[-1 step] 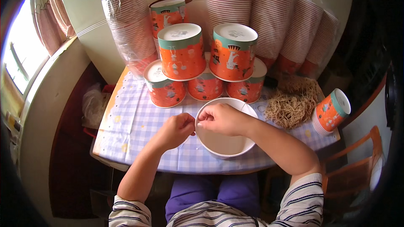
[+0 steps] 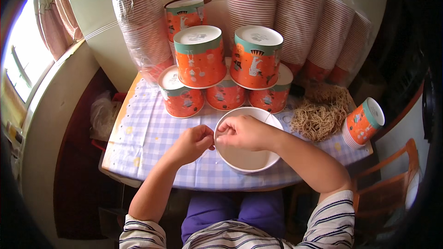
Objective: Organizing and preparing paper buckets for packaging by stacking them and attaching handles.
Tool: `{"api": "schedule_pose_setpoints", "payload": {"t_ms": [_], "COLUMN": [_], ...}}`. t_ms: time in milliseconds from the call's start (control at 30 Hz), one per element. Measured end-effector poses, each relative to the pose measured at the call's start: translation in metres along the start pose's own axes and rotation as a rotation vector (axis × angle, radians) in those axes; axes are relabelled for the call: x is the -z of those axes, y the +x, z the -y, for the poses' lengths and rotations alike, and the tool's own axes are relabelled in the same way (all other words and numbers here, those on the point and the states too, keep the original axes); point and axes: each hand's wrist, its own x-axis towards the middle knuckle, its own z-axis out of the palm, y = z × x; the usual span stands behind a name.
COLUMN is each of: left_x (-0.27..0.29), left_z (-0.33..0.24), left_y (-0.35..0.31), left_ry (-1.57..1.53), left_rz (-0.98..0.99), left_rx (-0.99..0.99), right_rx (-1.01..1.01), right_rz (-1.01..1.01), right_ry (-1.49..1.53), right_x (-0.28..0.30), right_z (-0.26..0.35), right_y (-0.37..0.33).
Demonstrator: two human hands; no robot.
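A white round paper bucket stands mouth up on the table in front of me. My left hand is closed in a pinch beside the bucket's left rim. Just across that rim, my right hand hangs over the mouth with curled fingers, thumb and forefinger near the left hand. Whatever is pinched is too small to make out. A thin light strand or wire shows at the bucket's far rim; my right hand and forearm cover part of the inside.
Upturned orange and green paper buckets are stacked behind. Bagged bucket stacks line the back. Tangled tan cord lies at right, near a tilted bucket stack. The checked tablecloth reaches the front edge; a wooden chair stands right.
My right hand's fingers have loosened slightly and spread a little over the rim. The left hand and the bucket stay nearly in place.
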Motion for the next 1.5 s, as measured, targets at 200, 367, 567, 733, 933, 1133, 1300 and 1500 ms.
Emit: {"api": "schedule_pose_setpoints", "payload": {"t_ms": [200, 367, 567, 733, 933, 1133, 1300, 1500], "left_x": [0.011, 0.002, -0.022, -0.035, -0.033, -0.040, -0.041, -0.048], "left_z": [0.015, 0.031, 0.032, 0.029, 0.021, 0.023, 0.026, 0.031], "left_y": [-0.028, -0.053, -0.081, -0.089, -0.084, -0.064, -0.054, -0.056], "left_ry": [-0.439, -0.567, -0.570, -0.502, -0.582, -1.015, -1.129, -0.968], "left_rz": [0.189, 0.265, 0.241, 0.134, -0.013, -0.023, -0.099, -0.118], "left_rx": [0.139, 0.081, -0.064, -0.343, -0.383, -0.402, -0.166, -0.154], "right_rx": [0.069, 0.188, 0.080, 0.265, 0.466, 0.519, 0.531, 0.481], "right_rz": [0.041, -0.015, -0.051, -0.146, -0.323, -0.151, -0.086, -0.026], "right_ry": [-0.425, -0.461, -0.548, -0.403, -0.334, -0.203, -0.158, -0.113], "right_x": [-0.016, -0.011, 0.010, 0.010, 0.000, -0.010, -0.014, -0.025], "right_z": [0.032, 0.019, 0.026, 0.031, 0.036, 0.051, 0.050, 0.047], "right_y": [-0.043, -0.064, -0.074, -0.076, -0.060, -0.042, -0.025, -0.011]}}
